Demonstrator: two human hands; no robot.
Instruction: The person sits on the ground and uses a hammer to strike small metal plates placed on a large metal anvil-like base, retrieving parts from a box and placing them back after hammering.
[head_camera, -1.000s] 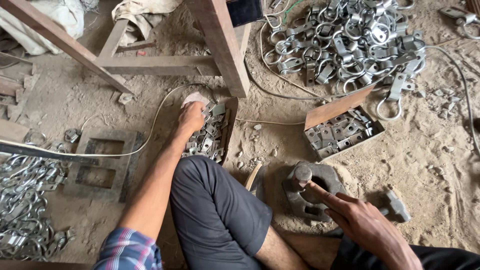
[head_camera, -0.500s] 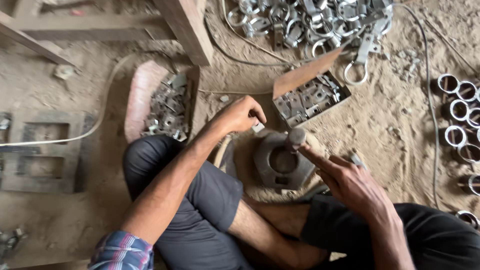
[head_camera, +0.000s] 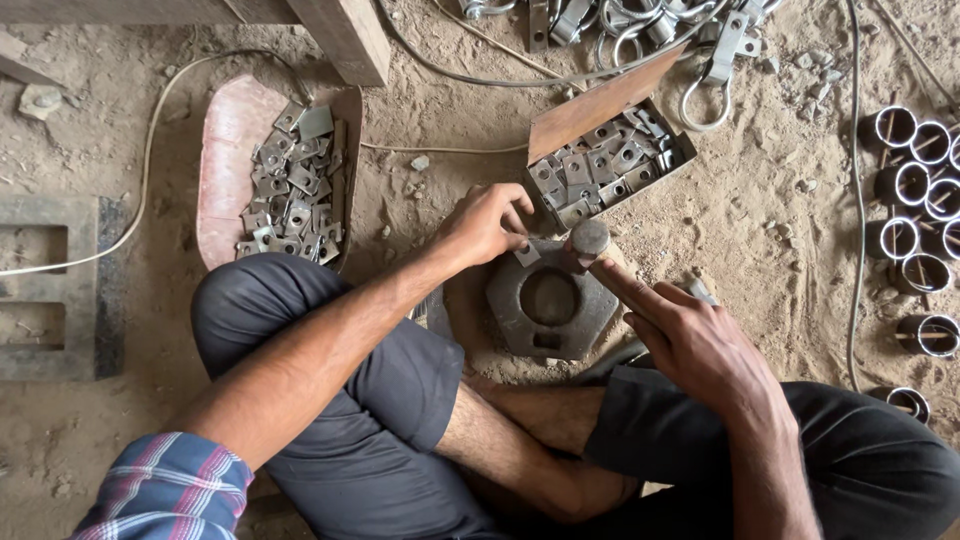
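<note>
While we sit cross-legged on the sandy floor, our left hand pinches a small square metal plate between fingertips and thumb and sets it on the upper edge of the heavy iron block that lies just in front of our shins. Our right hand is wrapped around the handle of a hammer, forefinger stretched along it, with the round hammer head resting just beside the plate. We judge the plate light, stiff and thin, with sharp stamped edges and a hole through it; it is best gripped by two opposite edges, fingers kept off its face. The block looks dense and hard to shift, a steady bed for it. Beyond it, an open cardboard box holds more such plates, and a reddish tray at our left knee holds another heap. Short steel rings lie well apart at the right.
</note>
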